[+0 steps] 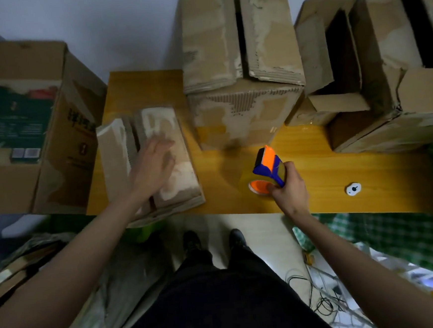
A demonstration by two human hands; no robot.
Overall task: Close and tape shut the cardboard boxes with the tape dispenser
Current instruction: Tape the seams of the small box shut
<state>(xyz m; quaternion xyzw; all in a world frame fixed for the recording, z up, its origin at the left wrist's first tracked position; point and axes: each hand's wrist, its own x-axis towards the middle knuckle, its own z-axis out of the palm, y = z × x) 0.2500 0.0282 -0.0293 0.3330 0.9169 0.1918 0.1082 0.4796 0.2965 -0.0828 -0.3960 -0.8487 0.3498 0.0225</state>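
A small worn cardboard box point(180, 146) lies at the table's front left, its top flaps folded down with a seam between them. My left hand point(153, 166) rests flat on those flaps, fingers straight. My right hand point(288, 186) grips the blue and orange tape dispenser point(267, 170) just above the wooden table point(340, 169), to the right of that box. A taller box point(240, 58) stands behind, its top flaps closed with a dark gap between them. Two more boxes point(331, 59) point(397, 72) at the right have open tops.
A large printed box point(33, 126) stands left of the table. A small white round object point(353, 188) lies near the table's front edge. Cables, a green checked cloth and clutter cover the floor around my feet.
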